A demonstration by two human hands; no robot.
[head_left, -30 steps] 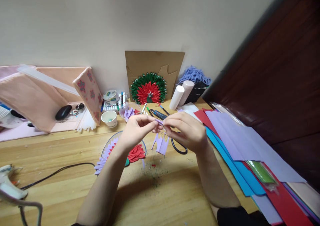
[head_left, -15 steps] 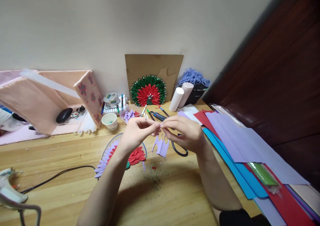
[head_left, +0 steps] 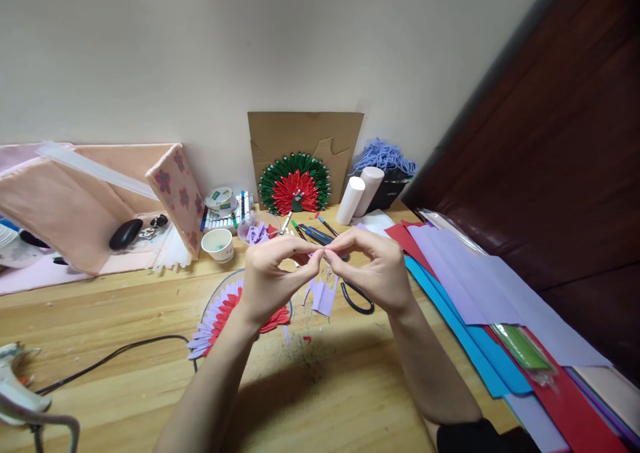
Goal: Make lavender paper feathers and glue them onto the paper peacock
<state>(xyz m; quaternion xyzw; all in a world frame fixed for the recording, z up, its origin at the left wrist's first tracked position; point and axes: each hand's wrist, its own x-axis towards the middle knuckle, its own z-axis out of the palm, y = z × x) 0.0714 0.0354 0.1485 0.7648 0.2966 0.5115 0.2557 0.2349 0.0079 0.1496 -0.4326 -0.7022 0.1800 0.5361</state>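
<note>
Both hands meet above the wooden table (head_left: 325,399). My left hand (head_left: 273,276) and my right hand (head_left: 373,266) pinch one small lilac paper strip (head_left: 321,255) between thumbs and forefingers, fingertips touching. Under them lies a half-round fan of lilac and red paper petals (head_left: 220,313). A cut lilac paper piece (head_left: 320,294) and black-handled scissors (head_left: 357,298) lie just beyond the hands.
Coloured paper sheets (head_left: 480,299) fan out on the right. A finished green-and-red paper fan (head_left: 296,185) leans on cardboard at the wall, with white rolls (head_left: 351,199), markers (head_left: 225,218), a paper cup (head_left: 219,244) and a bowl of paper bits (head_left: 257,229). A glue gun (head_left: 20,386) and its cable (head_left: 115,356) sit left.
The hands have turned so the fingertips point down toward each other, still pinching the lilac strip. The view has shifted slightly.
</note>
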